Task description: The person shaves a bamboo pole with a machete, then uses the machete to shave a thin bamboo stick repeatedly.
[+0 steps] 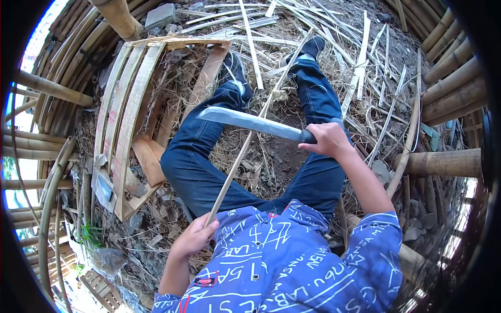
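Note:
My right hand (pixel 327 139) is closed round the dark handle of a machete (pixel 250 122). The long blade points left and lies across a bamboo strip (pixel 233 172), apparently touching it between my knees. My left hand (pixel 200 233) grips the near end of that strip by my waist. From there the strip runs up and away between my legs, its far part reaching toward my right shoe. Curled shavings cover the ground under the blade.
A slatted wooden crate (pixel 121 109) stands left of my leg. Several split bamboo strips (pixel 361 57) lie scattered ahead and to the right. Bamboo poles (pixel 443 163) jut in from the right, and stacked bamboo (pixel 68 78) lines the left side. A grey block (pixel 160 16) rests at the back.

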A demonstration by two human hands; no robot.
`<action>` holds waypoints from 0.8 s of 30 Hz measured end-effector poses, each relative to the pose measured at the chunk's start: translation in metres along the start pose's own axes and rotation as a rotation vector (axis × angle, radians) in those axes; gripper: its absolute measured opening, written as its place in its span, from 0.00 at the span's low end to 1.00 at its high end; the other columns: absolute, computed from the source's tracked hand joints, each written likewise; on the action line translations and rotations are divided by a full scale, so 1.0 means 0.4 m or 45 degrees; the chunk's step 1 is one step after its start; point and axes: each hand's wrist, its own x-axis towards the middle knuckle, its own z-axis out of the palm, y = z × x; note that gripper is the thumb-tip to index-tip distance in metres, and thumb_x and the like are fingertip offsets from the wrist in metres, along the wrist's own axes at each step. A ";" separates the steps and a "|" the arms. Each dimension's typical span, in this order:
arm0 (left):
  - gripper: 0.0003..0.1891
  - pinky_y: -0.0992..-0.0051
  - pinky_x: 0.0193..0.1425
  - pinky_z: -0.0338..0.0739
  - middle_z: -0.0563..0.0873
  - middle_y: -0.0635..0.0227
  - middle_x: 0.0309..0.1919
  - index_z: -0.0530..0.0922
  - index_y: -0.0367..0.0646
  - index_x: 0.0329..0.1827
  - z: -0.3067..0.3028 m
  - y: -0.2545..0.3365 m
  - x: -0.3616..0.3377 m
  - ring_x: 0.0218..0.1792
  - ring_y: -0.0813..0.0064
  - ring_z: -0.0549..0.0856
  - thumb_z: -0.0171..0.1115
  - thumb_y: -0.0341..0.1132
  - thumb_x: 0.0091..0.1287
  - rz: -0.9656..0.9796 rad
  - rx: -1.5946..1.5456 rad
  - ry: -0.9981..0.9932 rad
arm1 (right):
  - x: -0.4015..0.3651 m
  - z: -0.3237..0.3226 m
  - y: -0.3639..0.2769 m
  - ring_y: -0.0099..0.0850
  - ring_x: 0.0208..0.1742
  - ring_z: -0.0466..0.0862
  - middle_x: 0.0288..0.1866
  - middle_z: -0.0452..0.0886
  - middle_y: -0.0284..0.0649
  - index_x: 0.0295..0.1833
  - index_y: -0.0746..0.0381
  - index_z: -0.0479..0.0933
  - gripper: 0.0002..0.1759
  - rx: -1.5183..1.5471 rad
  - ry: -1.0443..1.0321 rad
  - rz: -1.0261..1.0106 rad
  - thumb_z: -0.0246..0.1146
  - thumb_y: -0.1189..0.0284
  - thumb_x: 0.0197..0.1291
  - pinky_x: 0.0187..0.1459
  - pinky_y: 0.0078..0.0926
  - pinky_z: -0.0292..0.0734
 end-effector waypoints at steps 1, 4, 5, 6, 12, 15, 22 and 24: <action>0.06 0.84 0.17 0.55 0.64 0.82 0.20 0.67 0.47 0.42 -0.001 -0.021 0.005 0.17 0.90 0.61 0.53 0.37 0.76 0.070 0.096 0.044 | 0.009 0.004 -0.002 0.43 0.28 0.83 0.26 0.82 0.42 0.35 0.59 0.76 0.27 0.003 -0.018 0.032 0.66 0.43 0.54 0.31 0.39 0.76; 0.07 0.80 0.32 0.66 0.70 0.78 0.27 0.71 0.42 0.39 0.006 -0.056 -0.025 0.29 0.87 0.67 0.55 0.35 0.73 0.080 0.209 0.137 | 0.037 0.001 0.018 0.48 0.29 0.83 0.26 0.81 0.45 0.37 0.59 0.77 0.28 -0.004 -0.034 0.122 0.64 0.42 0.56 0.31 0.42 0.76; 0.07 0.79 0.34 0.68 0.72 0.77 0.28 0.71 0.41 0.38 0.011 -0.065 -0.036 0.31 0.85 0.68 0.57 0.34 0.71 0.066 0.208 0.155 | 0.045 -0.004 0.030 0.50 0.30 0.83 0.26 0.81 0.48 0.39 0.58 0.77 0.28 0.027 -0.044 0.205 0.64 0.42 0.56 0.32 0.44 0.76; 0.07 0.79 0.34 0.68 0.72 0.77 0.28 0.71 0.41 0.38 0.015 -0.071 -0.045 0.31 0.85 0.68 0.57 0.34 0.71 0.071 0.205 0.160 | 0.054 -0.019 0.041 0.48 0.30 0.84 0.25 0.82 0.47 0.38 0.57 0.77 0.29 -0.010 -0.061 0.293 0.62 0.39 0.57 0.33 0.44 0.77; 0.06 0.78 0.37 0.68 0.72 0.75 0.28 0.71 0.40 0.40 0.002 -0.094 -0.056 0.33 0.83 0.69 0.57 0.32 0.70 0.087 0.353 0.200 | 0.046 -0.089 0.138 0.50 0.31 0.85 0.27 0.83 0.49 0.40 0.58 0.79 0.28 -0.084 0.201 0.444 0.63 0.41 0.57 0.33 0.44 0.78; 0.05 0.80 0.33 0.66 0.71 0.78 0.27 0.71 0.41 0.40 -0.011 -0.078 -0.021 0.30 0.85 0.68 0.56 0.32 0.71 0.160 0.221 0.116 | -0.005 -0.129 0.093 0.49 0.30 0.84 0.26 0.82 0.48 0.40 0.60 0.79 0.29 -0.034 0.267 0.327 0.67 0.43 0.54 0.32 0.42 0.78; 0.04 0.84 0.21 0.58 0.67 0.80 0.25 0.68 0.45 0.42 0.004 -0.022 0.056 0.20 0.89 0.63 0.53 0.33 0.73 0.240 0.126 -0.045 | -0.072 -0.121 -0.055 0.43 0.29 0.84 0.27 0.82 0.42 0.37 0.61 0.80 0.28 0.118 0.163 -0.044 0.73 0.47 0.46 0.33 0.35 0.78; 0.04 0.84 0.24 0.60 0.68 0.80 0.26 0.69 0.44 0.43 0.001 -0.020 0.049 0.22 0.89 0.65 0.53 0.33 0.73 0.233 0.270 -0.031 | -0.064 -0.116 -0.049 0.41 0.28 0.85 0.26 0.82 0.41 0.35 0.60 0.79 0.29 0.063 0.208 -0.052 0.70 0.43 0.49 0.31 0.35 0.78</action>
